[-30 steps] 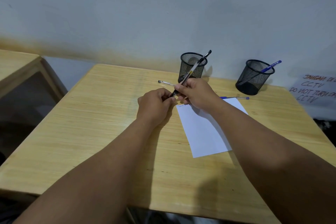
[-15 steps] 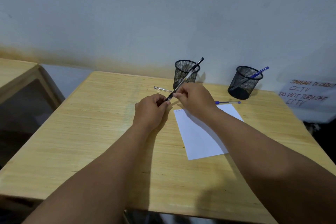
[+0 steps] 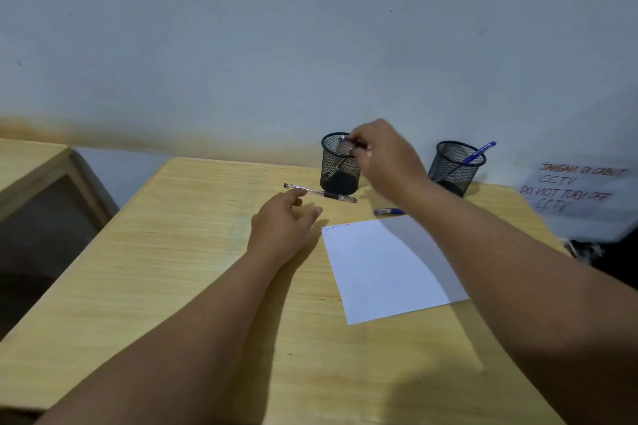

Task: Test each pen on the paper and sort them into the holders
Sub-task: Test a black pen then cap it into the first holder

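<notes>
We see the right hand (image 3: pixel 383 157) over the left mesh holder (image 3: pixel 340 166), grip pinching the top of a black pen (image 3: pixel 345 157) that angles down inside the holder. The left hand (image 3: pixel 281 222) rests on the table (image 3: pixel 172 269) with its grip loosely spread, holding nothing, fingertips just beside a clear pen (image 3: pixel 319 192) that lies flat in front of the left holder. The white paper (image 3: pixel 383 269) lies right of the left hand, small scribbles near its top left corner. A blue pen (image 3: pixel 388 212) lies just beyond the paper, partly hidden by the right forearm. The right mesh holder (image 3: pixel 455 169) holds another blue pen (image 3: pixel 478 152), tilted right.
</notes>
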